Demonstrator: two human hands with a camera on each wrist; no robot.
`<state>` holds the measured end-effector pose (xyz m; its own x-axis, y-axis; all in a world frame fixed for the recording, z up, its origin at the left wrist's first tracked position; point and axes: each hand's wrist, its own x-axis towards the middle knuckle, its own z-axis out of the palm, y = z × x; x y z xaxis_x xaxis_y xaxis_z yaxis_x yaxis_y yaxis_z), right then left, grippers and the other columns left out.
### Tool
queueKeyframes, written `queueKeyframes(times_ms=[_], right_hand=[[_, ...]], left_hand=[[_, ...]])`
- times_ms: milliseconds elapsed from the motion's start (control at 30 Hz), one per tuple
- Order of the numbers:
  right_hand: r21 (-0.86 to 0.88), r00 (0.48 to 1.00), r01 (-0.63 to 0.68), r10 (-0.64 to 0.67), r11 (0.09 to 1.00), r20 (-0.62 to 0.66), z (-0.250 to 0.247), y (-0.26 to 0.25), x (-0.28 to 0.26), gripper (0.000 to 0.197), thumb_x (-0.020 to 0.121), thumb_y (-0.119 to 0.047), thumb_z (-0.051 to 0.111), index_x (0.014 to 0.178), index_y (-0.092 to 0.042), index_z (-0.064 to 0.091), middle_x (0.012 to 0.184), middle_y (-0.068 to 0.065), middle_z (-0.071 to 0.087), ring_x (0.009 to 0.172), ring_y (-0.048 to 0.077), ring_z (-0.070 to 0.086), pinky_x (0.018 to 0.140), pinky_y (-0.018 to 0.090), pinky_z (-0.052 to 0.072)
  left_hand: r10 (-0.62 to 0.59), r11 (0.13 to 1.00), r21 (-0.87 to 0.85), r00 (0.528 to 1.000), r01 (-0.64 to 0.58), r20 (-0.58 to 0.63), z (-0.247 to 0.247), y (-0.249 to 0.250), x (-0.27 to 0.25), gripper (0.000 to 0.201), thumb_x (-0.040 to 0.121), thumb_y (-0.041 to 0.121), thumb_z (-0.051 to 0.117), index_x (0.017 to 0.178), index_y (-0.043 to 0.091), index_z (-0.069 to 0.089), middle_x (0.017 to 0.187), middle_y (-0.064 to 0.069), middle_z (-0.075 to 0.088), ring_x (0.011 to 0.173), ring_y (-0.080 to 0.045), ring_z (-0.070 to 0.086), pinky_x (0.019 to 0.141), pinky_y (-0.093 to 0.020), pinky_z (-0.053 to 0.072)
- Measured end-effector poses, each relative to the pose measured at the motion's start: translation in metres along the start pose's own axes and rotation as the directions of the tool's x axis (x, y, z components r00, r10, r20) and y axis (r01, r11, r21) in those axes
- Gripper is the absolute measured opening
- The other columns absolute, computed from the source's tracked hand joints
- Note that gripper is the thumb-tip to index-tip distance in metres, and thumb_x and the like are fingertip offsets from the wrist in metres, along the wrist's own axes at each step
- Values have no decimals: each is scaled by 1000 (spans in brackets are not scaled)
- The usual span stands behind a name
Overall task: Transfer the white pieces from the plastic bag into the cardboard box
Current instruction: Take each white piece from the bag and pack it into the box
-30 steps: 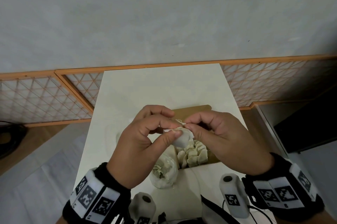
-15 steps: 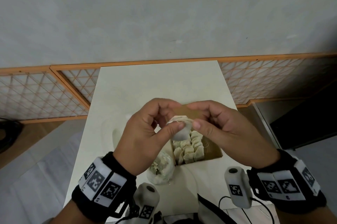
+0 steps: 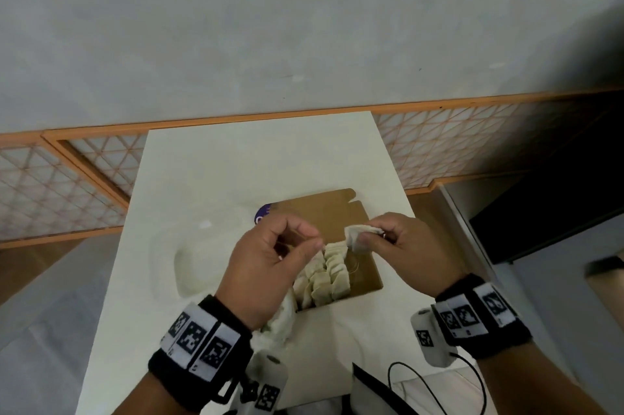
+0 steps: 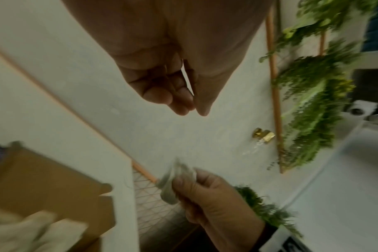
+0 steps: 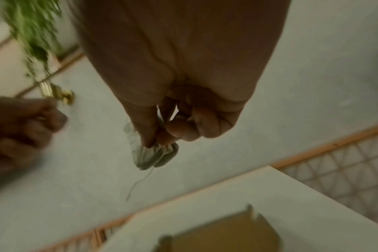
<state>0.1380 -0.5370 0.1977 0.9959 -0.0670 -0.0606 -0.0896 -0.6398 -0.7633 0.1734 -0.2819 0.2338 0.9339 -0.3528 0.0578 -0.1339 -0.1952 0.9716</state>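
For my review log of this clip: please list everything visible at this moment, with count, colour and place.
Table: one, white, centre, against the wall.
Box: one, brown cardboard, open, on the table under the hands.
Pieces in box: a row, count unclear, off-white, standing along the box's left side.
Held piece: one, white, thread hanging from it, above the box.
Bag: one, clear plastic, on the table by the box's near left corner, partly hidden.
Lattice panel: orange frame, along the wall's foot.
Plants: green, on the wall, blurred.
Wrist bands: two, black with markers.
Left hand: fingers curled, thumb against fingertips; whether it pinches the thread is unclear.
Right hand: pinches the held piece.
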Motion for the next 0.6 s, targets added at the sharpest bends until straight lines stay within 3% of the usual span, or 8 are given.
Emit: queueKeyframes(times_ms=[100, 133, 233, 367, 433, 500, 600], right_hand=[[-103, 992, -120, 123, 987, 28, 20, 51, 12, 5, 100, -39, 66, 95, -40, 66, 93, -15, 68, 83, 0, 60, 71, 13, 42], [-138, 988, -146, 153, 980, 38, 29, 68, 17, 6, 101, -36, 64, 95, -39, 64, 95, -14, 67, 84, 2, 59, 73, 16, 43], [-285, 956, -243, 278, 927, 90, 58, 110, 36, 13, 102, -33, 56, 102, -26, 67, 102, 1, 70, 95, 22, 64, 84, 36, 53], [-428, 914, -298, 384, 853, 130, 85, 133, 57, 23, 102, -32, 52, 116, -24, 68, 118, 6, 71, 107, 28, 66, 89, 37, 53], [-481, 895, -318, 426, 817, 132, 94, 137, 66, 22, 102, -31, 52, 115, -23, 67, 119, 6, 70, 109, 29, 66, 87, 37, 53], [-502, 875, -354, 469, 789, 120, 100, 139, 73, 15, 102, -29, 50, 103, -22, 64, 116, 8, 70, 104, 30, 66, 79, 35, 49], [-504, 867, -381, 489, 775, 98, 106, 141, 81, 11, 102, -29, 49, 98, -22, 55, 114, 11, 70, 102, 33, 67, 75, 35, 47]], left_hand=[[-63, 990, 126, 998, 66, -28, -7, -21, -14, 17, 89, 10, 79, 86, 25, 72, 81, 4, 73, 72, -15, 65, 68, -23, 54], [-101, 982, 158, 994, 106, -41, -9, -27, -20, 18, 88, 8, 79, 84, 24, 72, 79, 5, 72, 71, -16, 65, 66, -20, 53], [-233, 951, 196, 971, 240, -55, -14, -43, -34, 16, 87, 6, 80, 81, 19, 73, 73, 4, 73, 65, -13, 66, 60, -12, 49], [-343, 909, 229, 937, 348, -63, -18, -58, -54, 18, 86, 6, 81, 78, 20, 74, 71, 3, 74, 57, -4, 62, 57, -10, 44], [-388, 887, 239, 918, 396, -79, -20, -64, -62, 19, 85, 11, 83, 78, 26, 73, 67, 8, 72, 55, -2, 58, 56, -11, 43], [-420, 873, 230, 903, 430, -93, -22, -67, -68, 24, 83, 12, 84, 78, 32, 72, 65, 7, 71, 53, -1, 55, 56, -11, 42], [-439, 864, 226, 893, 451, -102, -24, -71, -74, 22, 83, 9, 84, 73, 26, 73, 64, 4, 70, 51, -1, 54, 56, -9, 42]])
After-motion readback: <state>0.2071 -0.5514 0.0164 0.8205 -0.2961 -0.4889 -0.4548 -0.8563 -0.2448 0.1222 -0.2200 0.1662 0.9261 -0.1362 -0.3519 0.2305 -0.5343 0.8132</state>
